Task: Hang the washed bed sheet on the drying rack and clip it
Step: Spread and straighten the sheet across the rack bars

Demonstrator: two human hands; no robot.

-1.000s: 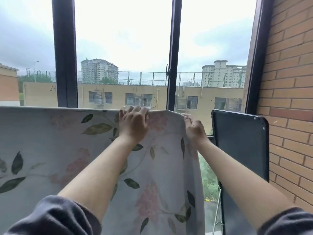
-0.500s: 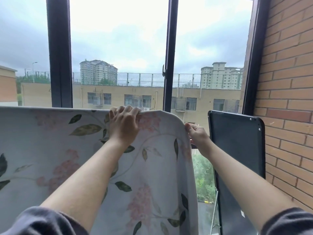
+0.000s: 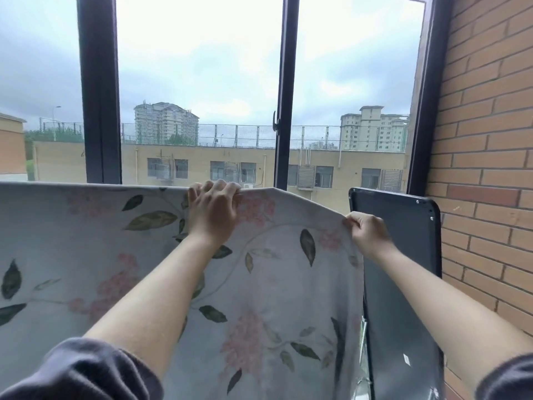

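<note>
A pale bed sheet point(image 3: 86, 241) printed with green leaves and pink flowers hangs in front of me, draped over a bar that the cloth hides. My left hand point(image 3: 212, 210) rests over the sheet's top edge, fingers curled over it. My right hand point(image 3: 367, 233) pinches the sheet's right edge lower down and holds it out to the right. The top edge slopes down from my left hand to my right. No clip is in view.
A dark flat panel point(image 3: 403, 269) with rounded corners stands upright just right of the sheet. A brick wall point(image 3: 487, 157) closes the right side. Dark window frames point(image 3: 284, 90) stand behind the sheet, with buildings outside.
My right hand has slid from the top edge down along the sheet's right side and drawn it outward to the right. My left hand has kept its hold on the top edge.
</note>
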